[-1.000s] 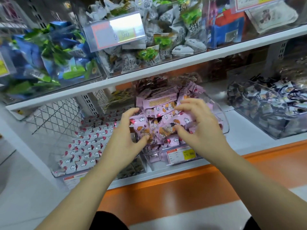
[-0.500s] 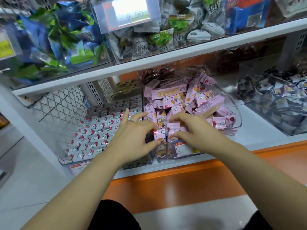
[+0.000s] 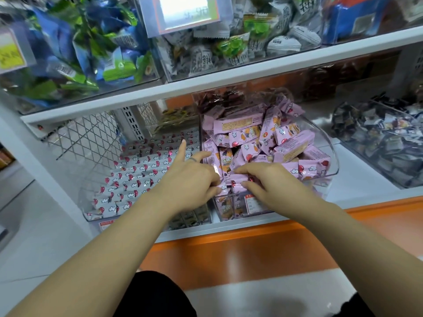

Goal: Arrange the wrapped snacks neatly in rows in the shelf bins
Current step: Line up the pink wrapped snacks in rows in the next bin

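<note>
Shelf bin, L hand, R hand each pinching pink snacks

I am standing at a snack display in a shop. In front of me run 2 white shelf boards, each lined with clear plastic bins of loose, individually wrapped treats. There are pink wrapped snacks heaped in 1 bin, white and red bars in rows beside it, black and white pieces to my right, and green and blue packets above. Price tags sit on the bin fronts: a large tag overhead, a yellow tag at my left, and a small tag below. A wire mesh divider and an orange base strip complete the store fixture.
</note>
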`<action>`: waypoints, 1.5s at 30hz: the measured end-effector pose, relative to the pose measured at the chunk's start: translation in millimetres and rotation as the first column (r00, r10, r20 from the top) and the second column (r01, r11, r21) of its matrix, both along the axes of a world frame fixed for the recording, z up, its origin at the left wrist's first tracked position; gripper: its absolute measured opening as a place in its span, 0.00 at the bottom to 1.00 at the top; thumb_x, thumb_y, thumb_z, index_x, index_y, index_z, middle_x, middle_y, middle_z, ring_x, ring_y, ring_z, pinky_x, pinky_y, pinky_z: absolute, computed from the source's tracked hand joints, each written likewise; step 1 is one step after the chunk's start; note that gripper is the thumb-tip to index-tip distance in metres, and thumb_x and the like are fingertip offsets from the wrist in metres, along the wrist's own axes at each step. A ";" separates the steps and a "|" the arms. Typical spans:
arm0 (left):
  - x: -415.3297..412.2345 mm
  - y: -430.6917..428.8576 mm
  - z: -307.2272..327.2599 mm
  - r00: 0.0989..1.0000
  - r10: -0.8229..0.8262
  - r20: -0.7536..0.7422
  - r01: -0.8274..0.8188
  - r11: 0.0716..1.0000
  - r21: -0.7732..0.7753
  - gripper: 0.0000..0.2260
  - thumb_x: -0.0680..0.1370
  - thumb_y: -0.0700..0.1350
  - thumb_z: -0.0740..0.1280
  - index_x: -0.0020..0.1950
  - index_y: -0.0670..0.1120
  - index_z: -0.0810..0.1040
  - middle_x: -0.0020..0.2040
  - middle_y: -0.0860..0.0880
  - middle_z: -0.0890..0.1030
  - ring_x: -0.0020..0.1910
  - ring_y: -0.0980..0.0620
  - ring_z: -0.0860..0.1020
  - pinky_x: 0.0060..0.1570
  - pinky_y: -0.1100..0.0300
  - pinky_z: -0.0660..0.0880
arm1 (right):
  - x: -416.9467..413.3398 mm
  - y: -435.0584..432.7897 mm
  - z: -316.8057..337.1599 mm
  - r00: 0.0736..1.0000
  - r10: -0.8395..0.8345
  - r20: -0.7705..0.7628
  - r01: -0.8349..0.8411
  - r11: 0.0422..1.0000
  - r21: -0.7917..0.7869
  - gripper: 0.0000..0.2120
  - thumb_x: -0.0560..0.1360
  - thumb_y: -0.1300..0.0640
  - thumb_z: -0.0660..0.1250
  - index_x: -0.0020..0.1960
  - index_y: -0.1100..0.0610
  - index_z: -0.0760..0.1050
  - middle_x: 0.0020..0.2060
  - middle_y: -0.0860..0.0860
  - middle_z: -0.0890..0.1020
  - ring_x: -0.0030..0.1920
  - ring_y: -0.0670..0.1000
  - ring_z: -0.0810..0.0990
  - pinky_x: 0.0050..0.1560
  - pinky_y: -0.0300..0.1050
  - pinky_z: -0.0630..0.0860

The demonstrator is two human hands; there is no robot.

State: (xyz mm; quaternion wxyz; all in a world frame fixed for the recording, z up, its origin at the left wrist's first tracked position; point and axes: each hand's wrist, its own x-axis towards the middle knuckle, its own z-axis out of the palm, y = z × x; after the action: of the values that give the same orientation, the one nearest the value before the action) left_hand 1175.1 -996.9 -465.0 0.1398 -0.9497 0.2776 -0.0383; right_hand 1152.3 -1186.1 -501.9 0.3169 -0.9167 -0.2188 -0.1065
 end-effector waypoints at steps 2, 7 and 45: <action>0.2 1.3 1.8 1.000 -0.006 -0.008 0.006 1.000 0.014 0.14 0.80 0.58 0.58 0.55 0.53 0.79 0.57 0.58 0.78 0.76 0.54 0.54 0.69 0.41 0.32 | -6.4 -5.2 8.5 0.999 -0.008 0.041 0.006 0.999 0.050 0.15 0.78 0.58 0.64 0.64 0.52 0.75 0.53 0.47 0.80 0.47 0.41 0.75 0.51 0.38 0.72; -3.0 -2.0 9.9 0.996 -0.043 0.074 0.050 0.995 -0.087 0.15 0.80 0.57 0.58 0.63 0.56 0.75 0.57 0.57 0.77 0.66 0.57 0.70 0.73 0.47 0.37 | -19.3 -52.1 25.2 0.929 -0.345 0.131 0.316 0.927 0.202 0.10 0.75 0.57 0.67 0.55 0.52 0.80 0.45 0.43 0.80 0.45 0.44 0.77 0.48 0.36 0.69; 8.8 -136.0 6.5 0.938 -0.329 0.112 0.348 0.897 -0.273 0.14 0.79 0.55 0.60 0.64 0.56 0.75 0.58 0.57 0.77 0.60 0.53 0.70 0.58 0.56 0.60 | -18.3 -125.1 3.5 0.871 -0.491 0.005 0.490 0.871 0.041 0.09 0.71 0.50 0.72 0.50 0.50 0.80 0.40 0.42 0.75 0.35 0.41 0.70 0.41 0.41 0.64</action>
State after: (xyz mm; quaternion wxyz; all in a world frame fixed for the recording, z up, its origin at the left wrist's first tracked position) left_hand 1183.9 -1132.9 -458.4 -0.0002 -0.8954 0.4254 -0.1319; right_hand 1134.0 -1311.1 -498.4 0.2952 -0.9352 0.0205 -0.1946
